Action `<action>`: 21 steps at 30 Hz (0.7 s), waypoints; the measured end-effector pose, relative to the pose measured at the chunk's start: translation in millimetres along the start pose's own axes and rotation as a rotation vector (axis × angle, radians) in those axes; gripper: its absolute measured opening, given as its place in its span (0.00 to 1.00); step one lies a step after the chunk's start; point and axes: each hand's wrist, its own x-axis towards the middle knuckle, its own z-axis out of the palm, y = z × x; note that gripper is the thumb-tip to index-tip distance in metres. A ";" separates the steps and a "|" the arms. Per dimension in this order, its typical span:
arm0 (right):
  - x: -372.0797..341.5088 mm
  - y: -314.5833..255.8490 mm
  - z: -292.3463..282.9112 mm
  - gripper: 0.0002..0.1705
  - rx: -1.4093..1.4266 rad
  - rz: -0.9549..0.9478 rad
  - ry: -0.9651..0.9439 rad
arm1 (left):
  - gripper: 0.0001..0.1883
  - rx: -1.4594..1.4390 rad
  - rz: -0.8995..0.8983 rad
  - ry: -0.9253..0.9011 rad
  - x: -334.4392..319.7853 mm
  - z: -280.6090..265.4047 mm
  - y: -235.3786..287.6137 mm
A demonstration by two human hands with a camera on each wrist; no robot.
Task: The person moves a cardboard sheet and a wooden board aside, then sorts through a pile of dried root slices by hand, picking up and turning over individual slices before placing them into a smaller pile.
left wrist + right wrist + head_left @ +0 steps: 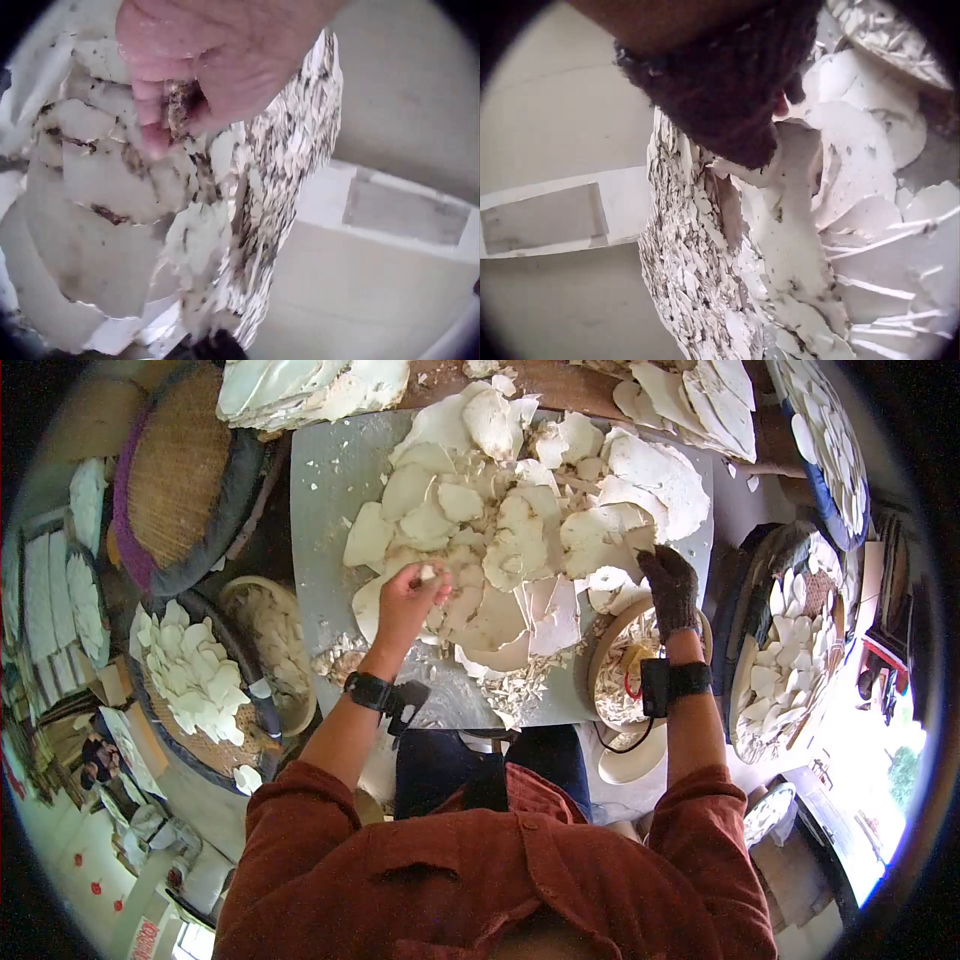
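Observation:
Large pale, thin, irregular slices with brown-edged spots lie heaped on a grey tabletop (325,560). Over the left part of the heap, my bare left hand (408,605) pinches a small pale piece (428,573) between thumb and curled fingers. The left wrist view shows this piece's rough brown side (178,109). My right hand (668,585) wears a dark knitted glove and grips the right edge of a broad pale slice (605,540). Seen from the right wrist, the glove (727,90) covers most of the fingers, with one reddish fingertip showing.
A round basket of scraps (603,660) stands below my right forearm. Loose chips (515,695) lie along the table's near edge. Trays of pale slices stand left (195,670) and right (785,660); more slices are stacked beyond the table (310,390). A bowl (632,760) sits beneath the near edge.

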 end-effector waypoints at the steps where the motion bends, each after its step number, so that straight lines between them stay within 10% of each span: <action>1: -2.5 6.5 -3.4 0.20 -0.169 -0.132 0.100 | 0.12 -0.168 -0.031 0.011 -3.9 -1.7 6.3; 3: -9.3 2.2 -9.3 0.18 -0.503 -0.399 0.298 | 0.16 -0.353 -0.080 0.003 -8.4 -3.6 17.6; 7: -22.7 -17.5 3.0 0.11 -0.295 -0.140 -0.010 | 0.18 -0.557 -0.094 -0.112 -13.0 -1.4 26.5; 8: -31.1 -19.6 10.2 0.11 -0.629 -0.587 -0.102 | 0.19 -0.597 -0.106 -0.154 -16.2 2.7 26.2; 10: -66.6 -40.7 45.0 0.15 -0.866 -0.799 -0.267 | 0.24 -0.773 -0.168 -0.289 -21.5 11.1 15.2; 12: -101.8 -96.2 71.9 0.16 0.258 -0.030 -0.690 | 0.26 -0.985 -0.342 -0.385 -34.8 21.9 18.0; 21: -62.7 -132.3 142.4 0.20 -0.435 -0.671 -0.511 | 0.20 -0.981 -0.313 -0.243 -95.2 1.0 -43.1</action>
